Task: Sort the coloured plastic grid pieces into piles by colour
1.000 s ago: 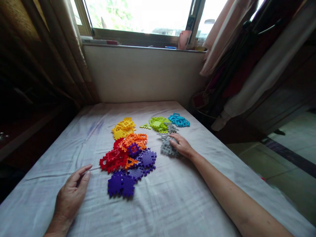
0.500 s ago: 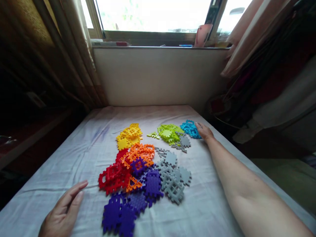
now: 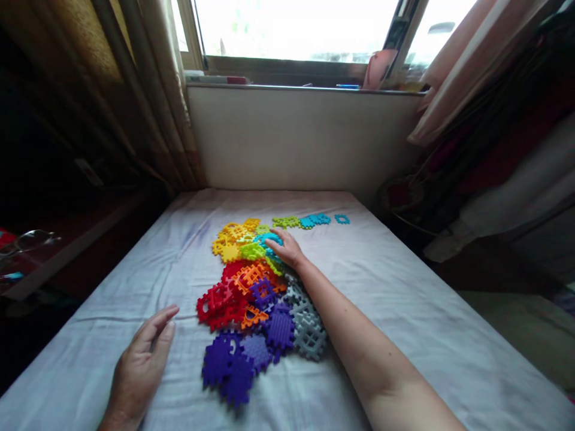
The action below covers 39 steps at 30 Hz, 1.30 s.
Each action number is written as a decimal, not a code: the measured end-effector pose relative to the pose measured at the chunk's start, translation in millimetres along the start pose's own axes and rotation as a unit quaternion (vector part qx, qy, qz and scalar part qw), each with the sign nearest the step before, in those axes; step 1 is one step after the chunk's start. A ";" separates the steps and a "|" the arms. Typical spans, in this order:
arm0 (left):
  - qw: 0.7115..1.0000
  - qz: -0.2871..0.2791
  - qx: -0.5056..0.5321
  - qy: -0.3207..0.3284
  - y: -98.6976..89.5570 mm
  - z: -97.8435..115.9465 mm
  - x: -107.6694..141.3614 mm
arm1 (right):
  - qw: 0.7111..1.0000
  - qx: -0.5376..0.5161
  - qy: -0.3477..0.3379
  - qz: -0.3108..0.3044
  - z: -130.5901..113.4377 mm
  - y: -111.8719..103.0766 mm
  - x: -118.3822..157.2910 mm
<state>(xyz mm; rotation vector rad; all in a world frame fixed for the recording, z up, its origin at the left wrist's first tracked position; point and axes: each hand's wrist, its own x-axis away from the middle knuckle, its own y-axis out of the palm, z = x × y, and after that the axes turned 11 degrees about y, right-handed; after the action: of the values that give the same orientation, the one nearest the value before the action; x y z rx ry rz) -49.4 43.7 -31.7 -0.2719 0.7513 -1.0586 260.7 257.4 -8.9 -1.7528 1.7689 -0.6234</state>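
Note:
My right hand (image 3: 287, 247) lies against blue interlocking plastic pieces (image 3: 268, 241) at the far part of the sheet, fingers stretched out and nothing gripped. Lime-green pieces (image 3: 252, 251) are bunched beside them, touching the yellow pile (image 3: 231, 252). My left hand (image 3: 142, 362) rests open at the left, thumb and fingers apart, holding nothing. Closest to it are red pieces (image 3: 215, 302) and dark purple pieces (image 3: 236, 377). Orange pieces (image 3: 248, 277) overlap the red ones. Grey pieces (image 3: 309, 335) sit partly hidden behind my right forearm.
A row of green pieces (image 3: 286, 222) and blue pieces (image 3: 315, 221) trails along the back, with one blue square frame (image 3: 342, 219) apart. The pale sheet (image 3: 381, 281) meets a wall (image 3: 305, 137) below the window. Curtains hang left; clothes hang right.
My right hand has swept left from the far right, shifting blue and green pieces toward the yellow pile. Some pieces now trail behind in a row. My left hand stays open; the view has shifted slightly.

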 end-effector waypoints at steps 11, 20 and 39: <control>0.999 0.007 0.033 0.028 4.3 1.2 2.5 | 0.994 0.066 -0.084 0.026 -49.7 -15.1 -5.9; 1.000 0.014 0.015 -0.023 0.1 1.2 8.5 | 0.891 0.179 0.358 0.213 132.5 -130.2 -75.0; 0.998 -0.040 0.027 0.046 7.5 14.0 -1.5 | 0.982 -0.037 -0.064 -0.171 -64.2 15.1 37.4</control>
<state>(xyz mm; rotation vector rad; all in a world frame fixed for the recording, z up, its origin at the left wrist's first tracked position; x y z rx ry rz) -35.2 46.7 -24.9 -0.2084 0.7984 -1.1724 206.6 216.6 25.1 -2.1214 1.4317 -0.5740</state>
